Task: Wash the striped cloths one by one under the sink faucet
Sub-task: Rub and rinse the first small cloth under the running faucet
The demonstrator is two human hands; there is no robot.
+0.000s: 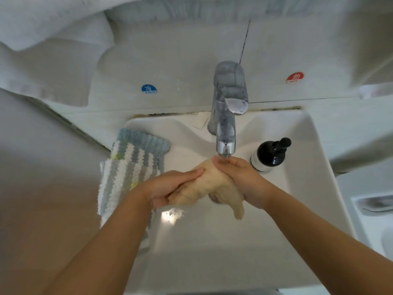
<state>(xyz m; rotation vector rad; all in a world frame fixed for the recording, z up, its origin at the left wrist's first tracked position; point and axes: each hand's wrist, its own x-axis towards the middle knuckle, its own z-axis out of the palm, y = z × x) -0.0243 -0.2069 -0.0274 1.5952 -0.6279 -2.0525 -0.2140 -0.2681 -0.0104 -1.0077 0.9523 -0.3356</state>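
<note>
Head view: both hands over the sink basin, under the faucet.
Cloth in hands: cream cloth, bunched into a roll at frame centre, just below the spout.
Axis: long axis runs diagonally, upper end at the spout, lower end toward lower right; a loose tail hangs off the lower-right end above the drain.
Left hand: grasps the lower-left side of the roll, fingers laid along it, thumb on top.
Right hand: wraps the upper-right side, fingertips right under the spout.
Striped cloth: blue, grey and white stripes, draped over the left rim of the basin, stripes running roughly top to bottom of frame; left forearm covers its lower right part.
Soap bottle: dark pump bottle on the rim, right of the faucet, just beside the right hand.
Wall: blue COLD sticker upper left of the faucet, red HOT sticker upper right.
</note>
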